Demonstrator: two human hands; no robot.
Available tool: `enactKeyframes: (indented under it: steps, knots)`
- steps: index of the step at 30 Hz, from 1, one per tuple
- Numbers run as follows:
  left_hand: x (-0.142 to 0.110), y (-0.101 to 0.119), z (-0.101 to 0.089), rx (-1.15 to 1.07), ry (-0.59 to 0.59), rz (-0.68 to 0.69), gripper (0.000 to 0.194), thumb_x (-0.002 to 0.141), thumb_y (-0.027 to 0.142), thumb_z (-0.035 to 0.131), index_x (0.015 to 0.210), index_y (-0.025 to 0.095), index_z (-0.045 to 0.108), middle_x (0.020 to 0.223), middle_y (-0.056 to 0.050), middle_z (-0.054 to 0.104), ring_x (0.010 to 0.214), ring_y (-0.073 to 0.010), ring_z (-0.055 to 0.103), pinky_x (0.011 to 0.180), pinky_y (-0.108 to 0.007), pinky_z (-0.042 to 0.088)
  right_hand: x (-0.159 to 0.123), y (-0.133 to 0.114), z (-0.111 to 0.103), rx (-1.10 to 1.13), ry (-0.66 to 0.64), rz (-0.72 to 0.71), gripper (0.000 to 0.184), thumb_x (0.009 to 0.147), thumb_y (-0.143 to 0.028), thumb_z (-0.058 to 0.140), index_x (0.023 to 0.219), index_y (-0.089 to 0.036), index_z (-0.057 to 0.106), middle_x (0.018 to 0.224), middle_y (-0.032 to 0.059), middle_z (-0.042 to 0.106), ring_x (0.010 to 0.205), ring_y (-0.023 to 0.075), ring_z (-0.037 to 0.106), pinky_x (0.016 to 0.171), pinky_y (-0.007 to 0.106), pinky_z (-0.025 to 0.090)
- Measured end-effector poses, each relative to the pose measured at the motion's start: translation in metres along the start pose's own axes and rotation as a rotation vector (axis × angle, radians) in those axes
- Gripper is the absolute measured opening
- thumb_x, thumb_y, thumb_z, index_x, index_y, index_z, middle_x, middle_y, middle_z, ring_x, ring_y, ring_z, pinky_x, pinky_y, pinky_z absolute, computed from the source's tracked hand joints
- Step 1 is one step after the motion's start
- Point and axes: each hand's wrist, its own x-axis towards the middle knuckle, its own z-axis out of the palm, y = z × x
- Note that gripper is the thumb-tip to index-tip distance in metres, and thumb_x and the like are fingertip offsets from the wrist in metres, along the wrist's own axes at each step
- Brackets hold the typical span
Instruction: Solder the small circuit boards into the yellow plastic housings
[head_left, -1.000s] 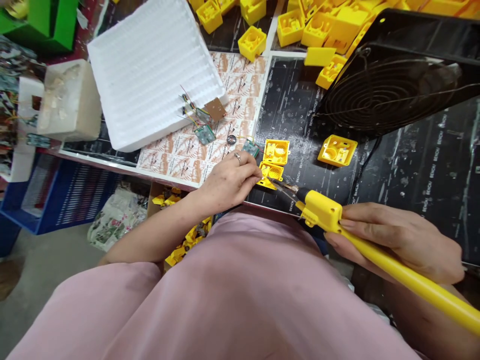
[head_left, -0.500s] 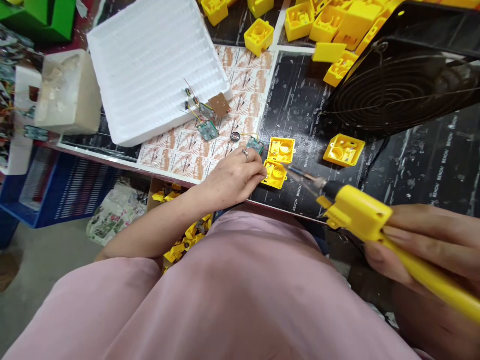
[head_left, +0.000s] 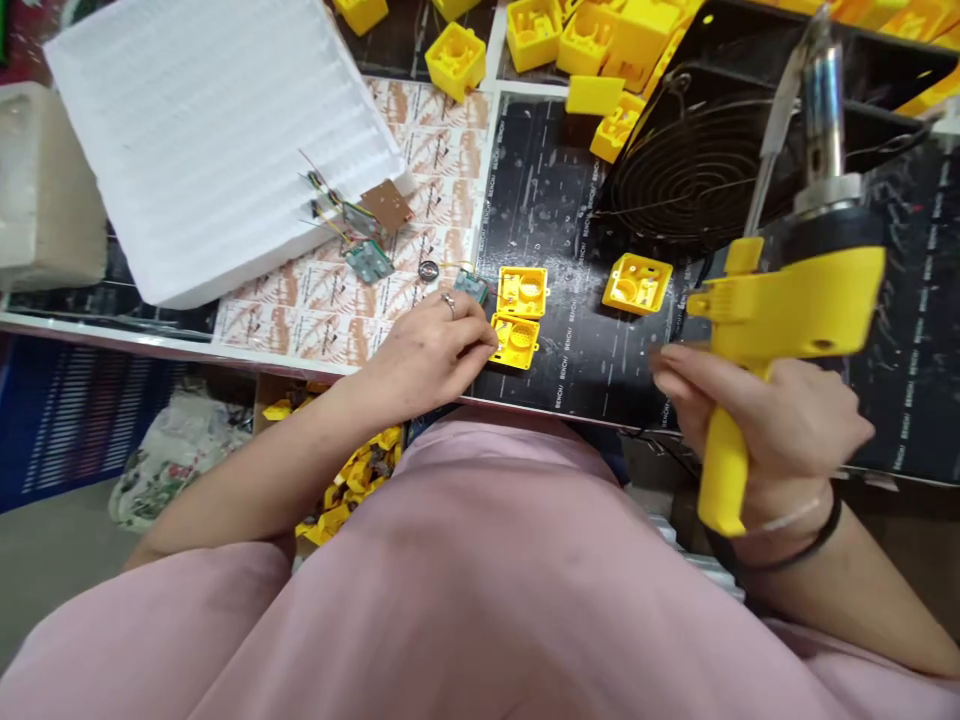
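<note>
My right hand (head_left: 780,420) is wrapped round the handle of a yellow soldering gun (head_left: 795,300). Its metal tip and thin feed tube point up, away from the bench. With fingers pinched together, my left hand (head_left: 431,350) grips the left edge of an opened yellow plastic case (head_left: 517,342); the fingertips are partly hidden. The case's two halves lie side by side with their hollows up. Just beyond my left fingers is a small green circuit board (head_left: 471,285), and a round black part (head_left: 428,271) lies left of it.
A white foam tray (head_left: 225,140) sits at the left, with wired boards (head_left: 369,262) at its edge. Another yellow case (head_left: 637,283) lies to the right. A black fan (head_left: 697,190) stands behind, near piled yellow cases (head_left: 585,40). Below the bench is a box of yellow parts (head_left: 360,470).
My right hand has lifted the soldering gun away from the opened case, and its tip has swung from pointing left to pointing up. My left hand stays at the case. The view has shifted right.
</note>
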Motion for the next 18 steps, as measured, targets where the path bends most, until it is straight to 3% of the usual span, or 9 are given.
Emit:
enactKeyframes:
  steps: [3,6,10,12,14,18]
  knots:
    - [-0.002,-0.004,-0.007,-0.051,-0.014,-0.084,0.024,0.097,0.031,0.051,0.108,0.016,0.067,0.106,-0.007,0.068,0.102,-0.0202,0.064,0.093,-0.035,0.052,0.014,0.018,0.016,-0.109,0.063,-0.244,0.029,0.091,-0.027,0.071,0.119,-0.025,0.063,0.078,-0.0038,0.062,0.068,0.007,0.055,0.063,0.02,0.039]
    - [-0.005,-0.015,-0.019,-0.025,-0.021,-0.125,0.059,0.094,0.051,0.055,0.143,0.019,0.045,0.145,-0.013,0.052,0.136,-0.0291,0.048,0.114,-0.046,0.04,0.026,0.031,0.027,-0.186,-0.013,-0.346,0.033,0.089,-0.032,0.074,0.117,-0.02,0.061,0.076,-0.0011,0.06,0.072,0.0112,0.055,0.071,0.023,0.045]
    - [-0.006,-0.031,-0.027,0.054,-0.179,-0.063,0.092,0.085,0.068,0.059,0.157,0.023,0.023,0.165,-0.016,0.027,0.153,-0.0379,0.024,0.123,-0.057,0.022,0.036,0.039,0.04,-0.159,-0.051,-0.45,0.022,0.091,-0.026,0.07,0.11,-0.021,0.062,0.083,0.0022,0.064,0.084,0.0141,0.06,0.087,0.028,0.051]
    - [-0.004,-0.033,-0.023,0.103,-0.225,-0.025,0.095,0.085,0.062,0.063,0.158,0.019,0.022,0.164,-0.019,0.027,0.151,-0.0401,0.025,0.121,-0.059,0.023,0.037,0.038,0.043,-0.143,-0.063,-0.48,0.017,0.092,-0.019,0.067,0.108,-0.022,0.062,0.085,0.0032,0.066,0.09,0.016,0.063,0.089,0.029,0.052]
    - [-0.002,-0.03,-0.015,0.161,-0.216,0.002,0.088,0.085,0.05,0.065,0.156,0.013,0.028,0.156,-0.022,0.04,0.145,-0.039,0.037,0.118,-0.058,0.029,0.035,0.033,0.04,-0.121,-0.071,-0.492,0.019,0.092,-0.017,0.066,0.11,-0.024,0.062,0.088,0.0028,0.068,0.093,0.0161,0.065,0.084,0.027,0.052]
    - [0.001,-0.023,0.0,0.251,-0.089,0.018,0.045,0.091,0.028,0.055,0.133,0.012,0.057,0.113,-0.013,0.069,0.108,-0.0272,0.063,0.097,-0.042,0.05,0.025,0.014,0.032,0.044,-0.103,-0.371,0.037,0.09,-0.039,0.071,0.12,-0.021,0.058,0.099,0.0057,0.071,0.091,0.0193,0.067,0.076,0.03,0.054]
